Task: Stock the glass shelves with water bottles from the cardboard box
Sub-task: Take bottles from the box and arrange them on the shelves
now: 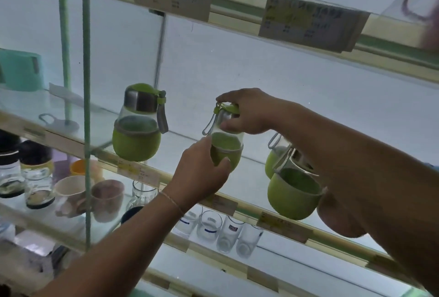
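Note:
A small green-sleeved glass water bottle stands on the middle glass shelf. My left hand grips its green lower half. My right hand holds its green cap and steel collar from above. To the left a larger green bottle stands on the same shelf. On the right, partly behind my right forearm, two more green bottles sit, one in front and one behind. No cardboard box is in view.
Price tags hang from the shelf above. The lower shelf holds clear drinking glasses, mugs and jars. A teal container stands at the far left. A green upright post crosses the shelves.

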`<move>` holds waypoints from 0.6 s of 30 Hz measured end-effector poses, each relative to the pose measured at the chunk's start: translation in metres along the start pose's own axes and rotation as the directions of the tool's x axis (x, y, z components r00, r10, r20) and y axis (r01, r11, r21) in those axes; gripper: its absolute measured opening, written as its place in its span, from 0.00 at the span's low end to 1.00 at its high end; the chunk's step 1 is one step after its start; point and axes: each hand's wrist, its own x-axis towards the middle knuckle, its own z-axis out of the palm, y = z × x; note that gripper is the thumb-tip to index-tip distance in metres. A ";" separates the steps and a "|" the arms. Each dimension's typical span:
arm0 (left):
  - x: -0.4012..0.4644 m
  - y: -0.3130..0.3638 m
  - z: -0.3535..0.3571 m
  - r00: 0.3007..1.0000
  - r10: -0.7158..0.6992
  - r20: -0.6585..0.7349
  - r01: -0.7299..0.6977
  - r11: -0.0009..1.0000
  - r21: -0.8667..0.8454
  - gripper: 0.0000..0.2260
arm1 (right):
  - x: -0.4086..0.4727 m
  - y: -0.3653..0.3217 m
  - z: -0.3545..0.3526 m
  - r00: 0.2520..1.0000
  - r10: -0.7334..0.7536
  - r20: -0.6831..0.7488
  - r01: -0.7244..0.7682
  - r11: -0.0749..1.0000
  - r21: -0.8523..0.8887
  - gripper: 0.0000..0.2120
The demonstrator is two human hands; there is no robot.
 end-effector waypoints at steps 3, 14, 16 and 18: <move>0.006 0.003 0.008 0.998 0.045 0.046 -0.046 0.999 0.014 0.14 | 0.003 0.013 0.001 0.999 0.044 0.027 -0.044 0.999 0.001 0.32; 0.029 0.001 0.031 0.979 0.084 0.185 -0.086 0.996 0.001 0.19 | 0.013 0.037 0.005 0.989 0.143 0.034 -0.143 0.990 0.002 0.35; 0.030 -0.002 0.033 0.973 0.103 0.209 -0.101 0.995 -0.022 0.21 | 0.014 0.040 0.006 0.987 0.157 0.034 -0.157 0.988 -0.005 0.36; 0.031 -0.004 0.034 0.967 0.123 0.223 -0.117 0.992 -0.039 0.22 | 0.014 0.043 0.007 0.985 0.169 0.035 -0.168 0.986 -0.014 0.37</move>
